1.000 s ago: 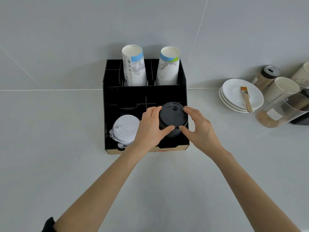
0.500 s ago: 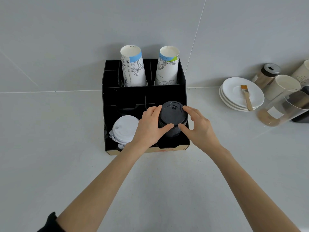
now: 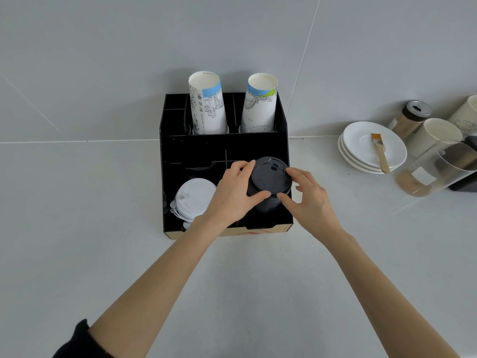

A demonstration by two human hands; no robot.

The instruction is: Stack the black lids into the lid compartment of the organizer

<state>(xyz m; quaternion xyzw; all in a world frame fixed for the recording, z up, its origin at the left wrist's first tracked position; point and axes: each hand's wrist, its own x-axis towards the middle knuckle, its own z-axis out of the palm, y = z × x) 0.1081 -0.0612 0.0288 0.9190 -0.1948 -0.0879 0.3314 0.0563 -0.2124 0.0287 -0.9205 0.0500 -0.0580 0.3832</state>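
A stack of black lids (image 3: 268, 180) stands in the front right compartment of the black organizer (image 3: 196, 146). My left hand (image 3: 233, 193) wraps the stack's left side, thumb across its front. On the stack's right side, my right hand (image 3: 308, 200) touches it with thumb and fingertips, the other fingers spread. A stack of white lids (image 3: 194, 198) fills the front left compartment, partly hidden by my left wrist. The bottom of the black stack is hidden inside the compartment.
Two tall stacks of paper cups (image 3: 207, 103) (image 3: 259, 107) stand in the organizer's back row against the wall. To the right are stacked white plates (image 3: 361, 140) with a brush (image 3: 380, 152), a shaker jar (image 3: 410, 118), paper cups (image 3: 433, 136) and a clear container (image 3: 436, 171).
Both hands stay on the black lid stack in the front right compartment; the stack has barely shifted. My right fingers have loosened slightly.
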